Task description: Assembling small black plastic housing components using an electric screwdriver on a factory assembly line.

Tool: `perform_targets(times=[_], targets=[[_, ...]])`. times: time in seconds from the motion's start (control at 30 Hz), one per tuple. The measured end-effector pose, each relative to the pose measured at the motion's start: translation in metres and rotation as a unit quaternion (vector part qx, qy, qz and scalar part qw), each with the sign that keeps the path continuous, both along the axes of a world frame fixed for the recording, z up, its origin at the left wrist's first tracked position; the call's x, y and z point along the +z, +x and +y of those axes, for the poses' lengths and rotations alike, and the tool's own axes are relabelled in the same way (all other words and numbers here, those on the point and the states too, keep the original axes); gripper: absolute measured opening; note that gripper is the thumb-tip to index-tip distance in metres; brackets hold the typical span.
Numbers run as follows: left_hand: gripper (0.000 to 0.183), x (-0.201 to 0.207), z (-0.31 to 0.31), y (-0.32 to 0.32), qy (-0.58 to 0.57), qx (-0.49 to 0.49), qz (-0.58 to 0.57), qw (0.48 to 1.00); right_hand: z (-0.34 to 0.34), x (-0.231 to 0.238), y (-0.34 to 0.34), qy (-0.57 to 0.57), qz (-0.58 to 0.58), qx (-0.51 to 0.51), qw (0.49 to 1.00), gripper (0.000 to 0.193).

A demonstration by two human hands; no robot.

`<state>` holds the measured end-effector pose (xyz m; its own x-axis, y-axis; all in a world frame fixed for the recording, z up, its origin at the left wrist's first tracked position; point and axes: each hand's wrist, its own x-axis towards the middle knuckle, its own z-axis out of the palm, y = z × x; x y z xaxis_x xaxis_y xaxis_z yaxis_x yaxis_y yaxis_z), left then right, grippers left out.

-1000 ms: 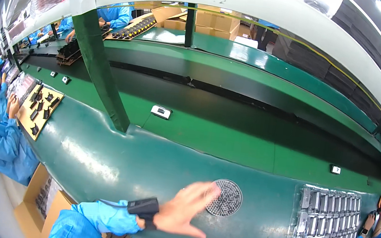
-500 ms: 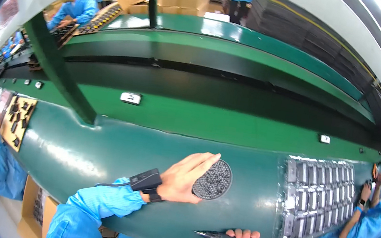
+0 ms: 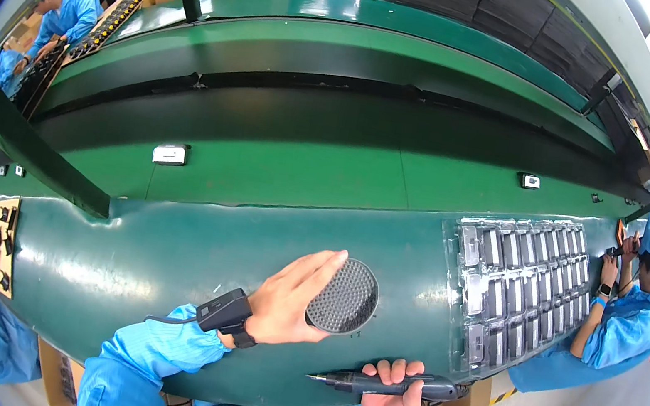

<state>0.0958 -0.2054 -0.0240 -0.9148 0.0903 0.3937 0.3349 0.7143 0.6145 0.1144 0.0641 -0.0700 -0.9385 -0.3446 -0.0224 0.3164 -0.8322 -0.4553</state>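
My left hand [image 3: 290, 299] is closed on the side of a round black dish [image 3: 343, 294] just above or on the green worktop. Rows of small dimples cover its floor, and small dark bits, too small to name, gather toward its right side. Nearer the front edge, my right hand [image 3: 395, 394] wraps around a black electric screwdriver [image 3: 353, 380]. Its thin bit points left, clear of the dish. Whether the dish touches the worktop I cannot tell. A few tiny specks lie on the worktop beside the dish and left of my left hand.
A clear plastic tray [image 3: 483, 327] with rows of dark rectangular parts lies on the right; a co-worker in blue [image 3: 637, 308] sits beyond it. A green conveyor belt [image 3: 304, 175] carrying small white devices [image 3: 171, 155] runs behind the worktop. A green post [image 3: 39, 148] stands left.
The view has shifted down and right. In the dish, the dark bits that covered the floor now leave many dimples bare. Both hands keep their holds.
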Motion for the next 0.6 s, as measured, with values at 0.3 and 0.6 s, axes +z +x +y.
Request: perform_targets(times=[0.3,0.6], targets=[[0.125,-0.006,0.0,-0.005,-0.006,0.049,-0.054,0.997,-0.003,0.003,-0.003,0.003,-0.008,0.006,1.0,0.028],[0.055,-0.005,0.012,0.001,-0.054,-0.016,0.166,0.985,0.0,0.001,-0.009,-0.018,-0.007,0.038,0.999,0.027]])
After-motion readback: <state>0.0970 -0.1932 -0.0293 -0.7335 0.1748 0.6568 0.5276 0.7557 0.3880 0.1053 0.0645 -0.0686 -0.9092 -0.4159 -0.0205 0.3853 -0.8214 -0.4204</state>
